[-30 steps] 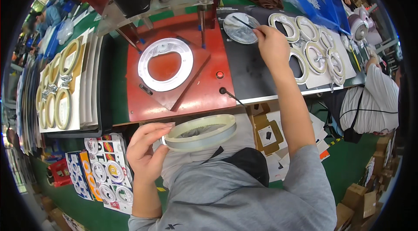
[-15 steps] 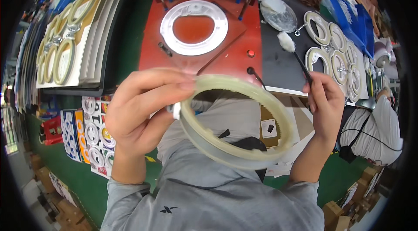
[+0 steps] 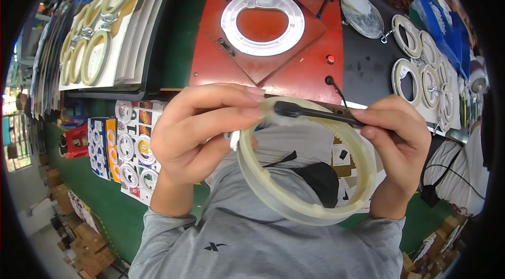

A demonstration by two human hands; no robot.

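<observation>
Pale ring held up, applicator at its far left rim

The work on the pale yellow-green ring (image 3: 315,213) looks partway through. It is in a hold, and a black applicator (image 3: 321,114) is at its upper left rim; whether the soft whitish tip touches the inner wall cannot be told, as that end is blurred. How much of the rim has been gone over does not show either. What seems left is the remainder of this ring: it is not laid down, and the white ring (image 3: 230,22) lies apart from it on the red platform (image 3: 210,66). To the right, pale-rimmed rings (image 3: 395,85) sit grouped on card on the dark tabletop (image 3: 363,68); they may be further along.

The ring is in front of the person's torso, between both hands. It is tilted, its opening turned up toward the head, and its longer visible axis runs from upper left to lower right. A white tab (image 3: 234,140) juts from its left side. The applicator's long axis lies nearly crosswise, tip to the left, handle sloping slightly down to the right.

The left hand (image 3: 197,134) pinches the ring's left edge, thumb below and fingers above. The right hand (image 3: 397,145) is closed lightly around the applicator's handle end, between thumb and fingers.
</observation>
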